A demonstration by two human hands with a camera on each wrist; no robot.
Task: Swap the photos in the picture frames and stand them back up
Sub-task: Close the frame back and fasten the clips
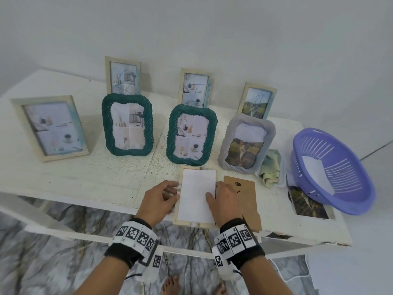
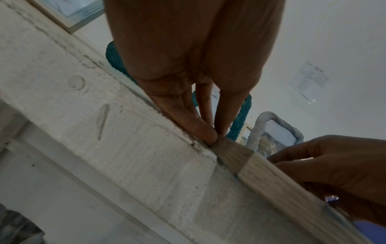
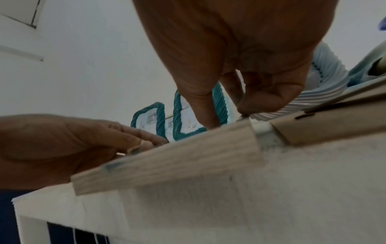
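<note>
Right, your frame point(image 1: 196, 224) lies face-down at worktop point(image 1: 85, 177) front edge, white photo back point(image 1: 196, 194) showing inside it. Your L hand point(image 1: 158, 202) pinches frame's left rail w/ fingertips point(image 2: 205, 132). Your R hand point(image 1: 224, 201) rests on photo's right side, thumb straight; other fingers curled at right rail, can't tell if gripping. Backing board point(image 1: 244, 201) flat just right of frame. Loose photo point(image 1: 308, 202) partly under basket point(image 1: 331, 173).
</note>
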